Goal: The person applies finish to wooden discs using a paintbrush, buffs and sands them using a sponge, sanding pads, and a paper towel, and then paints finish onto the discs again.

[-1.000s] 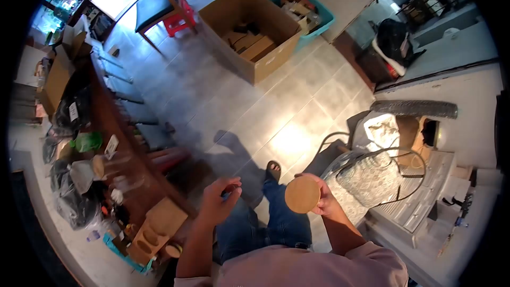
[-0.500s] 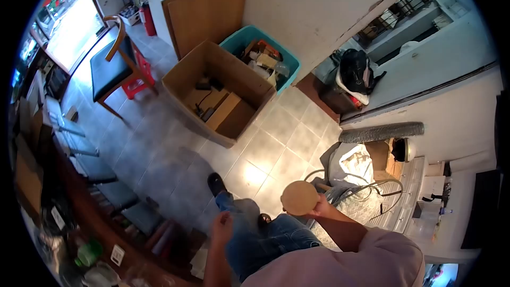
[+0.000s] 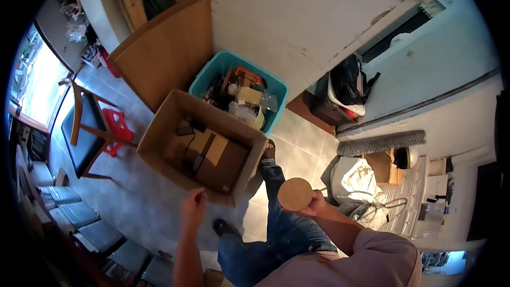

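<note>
My right hand (image 3: 314, 205) grips a round, flat-faced tan disc (image 3: 295, 194) by its right edge; its thickness and material are hard to tell. My left hand (image 3: 194, 206) hangs near the front wall of a large open cardboard box (image 3: 151, 146), with its fingers curled in and nothing visible in them. Inside that box lie a smaller closed carton (image 3: 220, 162) and a few dark items with a cable (image 3: 184, 131). Just behind the box stands a teal plastic tub (image 3: 279, 93) filled with mixed small items.
Brown boards (image 3: 164, 48) lean on the wall behind the box. A wooden chair (image 3: 79, 117) and a red stool (image 3: 118, 127) stand to the left. On the right are a bin with a black bag (image 3: 348, 82), a grey roll (image 3: 382, 142) and white fabric (image 3: 358, 178).
I have stepped forward, so the cardboard box and teal tub are closer. The disc stays in my right hand. My left hand has come forward towards the box.
</note>
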The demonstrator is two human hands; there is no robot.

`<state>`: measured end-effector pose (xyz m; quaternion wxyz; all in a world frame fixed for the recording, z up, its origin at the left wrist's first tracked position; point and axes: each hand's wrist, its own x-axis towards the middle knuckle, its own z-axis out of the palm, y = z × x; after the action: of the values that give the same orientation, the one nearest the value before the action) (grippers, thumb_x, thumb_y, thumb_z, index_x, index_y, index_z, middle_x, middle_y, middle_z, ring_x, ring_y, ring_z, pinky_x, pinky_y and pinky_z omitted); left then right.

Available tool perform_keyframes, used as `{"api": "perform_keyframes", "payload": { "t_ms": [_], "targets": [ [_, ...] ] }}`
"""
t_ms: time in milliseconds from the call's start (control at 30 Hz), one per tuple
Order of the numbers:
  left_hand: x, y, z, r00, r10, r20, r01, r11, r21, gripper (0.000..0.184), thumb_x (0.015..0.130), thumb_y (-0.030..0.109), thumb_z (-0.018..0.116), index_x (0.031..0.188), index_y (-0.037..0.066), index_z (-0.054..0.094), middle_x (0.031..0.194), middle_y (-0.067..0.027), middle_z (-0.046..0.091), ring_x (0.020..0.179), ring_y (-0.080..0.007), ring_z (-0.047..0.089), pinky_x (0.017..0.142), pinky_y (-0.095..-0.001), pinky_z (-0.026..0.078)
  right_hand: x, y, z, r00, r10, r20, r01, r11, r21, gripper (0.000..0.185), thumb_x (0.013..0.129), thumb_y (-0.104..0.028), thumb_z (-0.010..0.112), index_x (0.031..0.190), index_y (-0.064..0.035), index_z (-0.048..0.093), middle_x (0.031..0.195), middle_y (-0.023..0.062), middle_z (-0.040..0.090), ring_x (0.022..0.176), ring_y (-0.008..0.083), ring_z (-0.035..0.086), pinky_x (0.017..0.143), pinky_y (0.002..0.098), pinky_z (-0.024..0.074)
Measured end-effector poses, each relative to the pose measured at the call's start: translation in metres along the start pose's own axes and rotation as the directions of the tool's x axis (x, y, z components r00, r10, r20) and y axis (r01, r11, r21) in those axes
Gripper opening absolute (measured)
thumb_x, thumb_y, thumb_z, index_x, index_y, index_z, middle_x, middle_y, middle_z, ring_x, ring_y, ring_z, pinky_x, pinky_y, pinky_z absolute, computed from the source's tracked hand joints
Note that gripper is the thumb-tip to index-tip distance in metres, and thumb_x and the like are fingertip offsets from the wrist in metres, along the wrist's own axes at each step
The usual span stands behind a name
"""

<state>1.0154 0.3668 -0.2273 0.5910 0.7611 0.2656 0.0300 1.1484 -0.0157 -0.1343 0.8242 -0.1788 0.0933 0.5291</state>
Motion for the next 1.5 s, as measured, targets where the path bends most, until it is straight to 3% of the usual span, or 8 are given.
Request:
{"api": "perform_keyframes", "payload": {
  "t_ms": [333, 500, 633, 833, 933, 1067, 1233, 1500],
  "targets": [
    [0.364, 0.031, 0.202, 0.999, -0.036, -0.007, 0.036, 0.999, 0.035, 0.017, 0.095, 0.009, 0.068, 0.109, 0.001, 0.07, 0.09, -0.009, 0.068, 0.081, -0.0164, 0.067, 0.073, -0.0325, 0.053, 0.175, -0.282, -0.11, 0.993, 0.114, -0.012, -0.115, 0.988, -0.105, 0.091, 0.082, -0.037, 0.08, 0.152, -0.0014, 0.035, 0.151, 0.0209, 0.044, 0.138, 0.0385, 0.048, 0.11, 0.058, 0.0424],
    [0.504, -0.004, 0.285, 0.972, -0.232, -0.042, 0.236, 0.965, 0.115, 0.013, 0.091, 0.013, 0.066, 0.096, 0.001, 0.07, 0.085, -0.0163, 0.071, 0.08, -0.0347, 0.07, 0.074, -0.0442, 0.055, 0.192, -0.383, -0.166, 0.988, 0.087, -0.125, -0.11, 0.975, -0.191, 0.087, 0.081, -0.034, 0.082, 0.152, -0.0068, 0.039, 0.15, 0.0212, 0.046, 0.137, 0.0409, 0.048, 0.108, 0.0615, 0.044],
    [0.552, -0.064, 0.316, 0.903, -0.382, -0.196, 0.425, 0.859, 0.285, 0.014, 0.089, 0.013, 0.062, 0.089, 0.0, 0.068, 0.088, -0.021, 0.071, 0.087, -0.0416, 0.068, 0.078, -0.0523, 0.055, 0.18, -0.418, -0.204, 0.957, 0.108, -0.27, -0.134, 0.988, -0.079, 0.086, 0.076, -0.03, 0.085, 0.149, -0.0105, 0.046, 0.148, 0.0195, 0.048, 0.136, 0.0423, 0.048, 0.107, 0.0628, 0.0447],
    [0.584, -0.136, 0.333, 0.785, -0.614, -0.084, 0.556, 0.637, 0.533, 0.026, 0.085, 0.019, 0.063, 0.1, -0.001, 0.068, 0.101, -0.0256, 0.069, 0.098, -0.0429, 0.066, 0.088, -0.0517, 0.054, 0.188, -0.434, -0.24, 0.942, 0.142, -0.303, -0.161, 0.986, -0.038, 0.081, 0.077, -0.029, 0.081, 0.149, -0.0103, 0.047, 0.147, 0.0178, 0.05, 0.136, 0.0409, 0.048, 0.109, 0.065, 0.0409],
    [0.57, -0.146, 0.376, 0.717, -0.597, -0.359, 0.697, 0.61, 0.377, 0.04, 0.086, 0.024, 0.063, 0.115, -0.003, 0.063, 0.115, -0.0277, 0.066, 0.113, -0.0417, 0.061, 0.097, -0.0489, 0.051, 0.199, -0.439, -0.255, 0.923, 0.194, -0.332, -0.215, 0.976, -0.028, 0.084, 0.075, -0.031, 0.082, 0.148, -0.0098, 0.048, 0.147, 0.018, 0.05, 0.136, 0.0423, 0.049, 0.109, 0.066, 0.0408],
    [0.542, -0.157, 0.412, 0.806, -0.477, -0.35, 0.586, 0.722, 0.367, 0.05, 0.087, 0.026, 0.062, 0.126, -0.004, 0.056, 0.126, -0.0302, 0.061, 0.123, -0.041, 0.057, 0.101, -0.048, 0.049, 0.231, -0.443, -0.235, 0.906, 0.223, -0.361, -0.26, 0.964, -0.059, 0.087, 0.071, -0.034, 0.085, 0.147, -0.0098, 0.049, 0.146, 0.0198, 0.051, 0.134, 0.0453, 0.05, 0.108, 0.0689, 0.0409],
    [0.55, -0.149, 0.388, 0.751, -0.588, -0.3, 0.653, 0.729, 0.207, 0.035, 0.088, 0.028, 0.063, 0.108, 0.0, 0.068, 0.11, -0.0261, 0.067, 0.109, -0.0427, 0.063, 0.094, -0.0519, 0.052, 0.255, -0.447, -0.233, 0.903, 0.272, -0.332, -0.373, 0.88, -0.293, 0.094, 0.069, -0.065, 0.077, 0.145, -0.016, 0.049, 0.142, 0.0181, 0.048, 0.13, 0.043, 0.05, 0.099, 0.0683, 0.0465],
    [0.612, -0.191, 0.34, 0.601, -0.546, -0.584, 0.688, 0.725, 0.03, 0.023, 0.084, 0.02, 0.065, 0.085, -0.003, 0.066, 0.1, -0.0289, 0.07, 0.095, -0.0447, 0.069, 0.084, -0.0496, 0.056, 0.293, -0.45, -0.214, 0.897, 0.306, -0.318, -0.394, 0.881, -0.263, 0.101, 0.066, -0.063, 0.082, 0.147, -0.0146, 0.047, 0.141, 0.0181, 0.048, 0.133, 0.041, 0.045, 0.097, 0.0663, 0.0485]
  ]
}}
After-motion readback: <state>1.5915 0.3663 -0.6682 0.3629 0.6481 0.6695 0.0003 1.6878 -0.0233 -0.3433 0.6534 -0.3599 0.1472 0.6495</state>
